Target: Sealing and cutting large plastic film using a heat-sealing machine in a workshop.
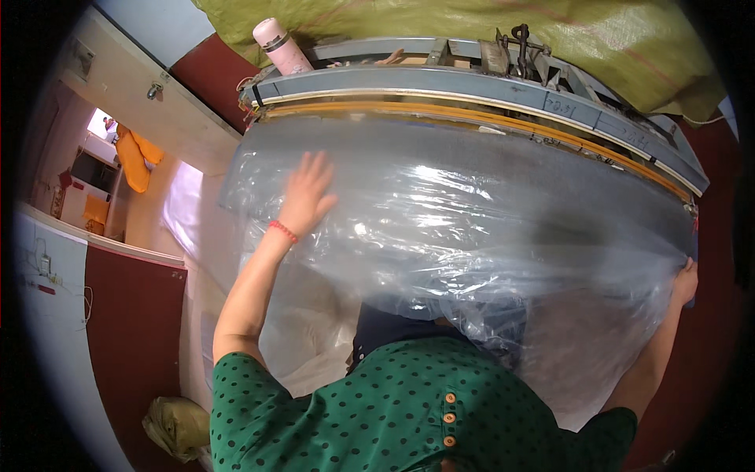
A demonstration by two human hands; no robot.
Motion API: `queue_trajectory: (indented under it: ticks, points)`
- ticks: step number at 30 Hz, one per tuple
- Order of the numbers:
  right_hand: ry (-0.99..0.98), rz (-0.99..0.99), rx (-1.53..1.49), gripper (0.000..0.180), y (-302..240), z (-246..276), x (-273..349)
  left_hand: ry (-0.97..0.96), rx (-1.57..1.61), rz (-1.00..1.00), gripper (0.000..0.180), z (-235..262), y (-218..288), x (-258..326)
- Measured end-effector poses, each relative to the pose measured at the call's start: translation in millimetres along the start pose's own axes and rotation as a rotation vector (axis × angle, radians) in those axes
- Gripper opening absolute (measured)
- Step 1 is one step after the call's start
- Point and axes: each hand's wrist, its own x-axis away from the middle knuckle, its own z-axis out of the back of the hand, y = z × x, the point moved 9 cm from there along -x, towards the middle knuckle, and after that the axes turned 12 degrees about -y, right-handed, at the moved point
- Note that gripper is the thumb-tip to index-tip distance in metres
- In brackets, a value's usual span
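Pink bottle (pixel 281 46) at 11 o'clock, upright-ish on the machine top. Yellow-green woven sheet (pixel 440 23) across 12 to 2, draped behind. Orange cloth (pixel 135 161) hanging at 9–10, near a doorway. Yellowish sack (pixel 177 425) on the floor at 7. Dark red wall panel (pixel 130 330) at 8, w/ white wall section beside it.
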Motion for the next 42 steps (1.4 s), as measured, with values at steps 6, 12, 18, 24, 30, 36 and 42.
queue_trajectory:
  ticks: [6, 12, 18, 24, 30, 36, 42]
  points:
    - [-0.03, -0.014, -0.064, 0.045, 4.3, -7.9, -2.7, 0.117, -0.032, 0.077, 0.044, 0.2, -17.8, -17.8]
    - [-0.169, 0.069, -1.06, 0.043, 121.7, -62.6, -73.6, 0.39, 0.061, 0.061, 0.022, 17.3, -18.9, -43.2]
    - [-0.233, 0.047, -1.576, 0.038, 113.6, -15.9, -42.7, 0.58, 0.287, 0.198, 0.015, 35.9, -28.9, -33.8]
    - [-0.38, 0.034, -1.667, 0.035, 151.5, -0.8, -84.4, 0.281, 0.69, 0.254, 0.011, -13.8, -50.3, -83.2]
    - [0.196, 0.081, -0.333, 0.031, -63.9, 48.2, -28.5, 0.708, 0.965, 0.415, 0.016, -24.1, -152.2, -72.5]
    - [0.23, 0.184, -0.888, 0.025, -123.0, -28.8, -60.0, 0.907, 0.948, 0.455, 0.024, -52.4, -239.1, -93.5]
    - [0.237, 0.091, -0.989, 0.024, -124.1, -40.1, -69.3, 0.808, 1.029, 0.483, 0.022, -56.2, -237.5, -112.2]
